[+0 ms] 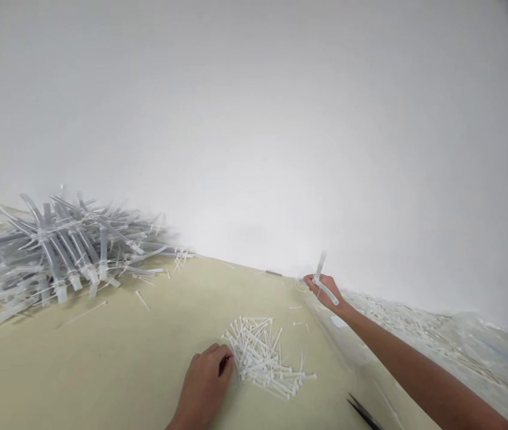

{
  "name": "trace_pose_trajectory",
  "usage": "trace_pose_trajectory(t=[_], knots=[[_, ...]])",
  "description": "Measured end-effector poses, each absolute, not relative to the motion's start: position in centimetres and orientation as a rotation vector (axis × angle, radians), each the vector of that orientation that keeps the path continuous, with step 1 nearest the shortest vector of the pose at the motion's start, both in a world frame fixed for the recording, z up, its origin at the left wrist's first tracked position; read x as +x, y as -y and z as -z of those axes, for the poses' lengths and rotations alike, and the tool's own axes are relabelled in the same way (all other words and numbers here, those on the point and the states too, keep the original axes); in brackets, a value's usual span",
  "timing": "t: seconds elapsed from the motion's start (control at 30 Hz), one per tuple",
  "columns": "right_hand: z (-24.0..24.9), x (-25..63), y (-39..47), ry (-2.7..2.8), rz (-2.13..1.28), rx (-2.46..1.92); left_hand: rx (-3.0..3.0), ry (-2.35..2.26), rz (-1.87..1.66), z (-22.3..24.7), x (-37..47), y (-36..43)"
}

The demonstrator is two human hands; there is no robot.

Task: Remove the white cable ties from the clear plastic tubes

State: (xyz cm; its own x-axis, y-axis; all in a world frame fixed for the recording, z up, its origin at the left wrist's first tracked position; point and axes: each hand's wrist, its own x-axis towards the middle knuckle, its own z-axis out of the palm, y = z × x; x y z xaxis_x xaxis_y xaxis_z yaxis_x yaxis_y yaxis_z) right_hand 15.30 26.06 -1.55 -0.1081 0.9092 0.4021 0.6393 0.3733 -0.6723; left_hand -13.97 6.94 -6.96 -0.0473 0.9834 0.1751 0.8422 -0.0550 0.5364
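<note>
My right hand [326, 289] is raised near the wall at the right, its fingers closed on a clear tube piece [327, 292] with a ribbed white fitting [320, 266] pointing up. My left hand [209, 373] rests on the table with curled fingers at the left edge of a pile of small white cable ties [263, 355]. Its fingertips touch or nearly touch the pile; whatever they may pinch is hidden.
A large heap of clear tubes with fittings [70, 245] covers the table's left back. Dark scissors or tweezers [364, 412] lie at the front right. Plastic bags of white parts [451, 340] line the right side. Stray ties lie on the yellowish table [101, 370]. A white wall [254, 119] stands behind.
</note>
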Motion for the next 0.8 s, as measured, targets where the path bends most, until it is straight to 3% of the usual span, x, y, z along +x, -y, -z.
trace_pose_trajectory(t=[0.8], knots=[[1.5, 14.4, -25.4, 1.819, -0.431, -1.359, 1.966, -1.955, -0.722, 6.7, -14.0, -7.1]])
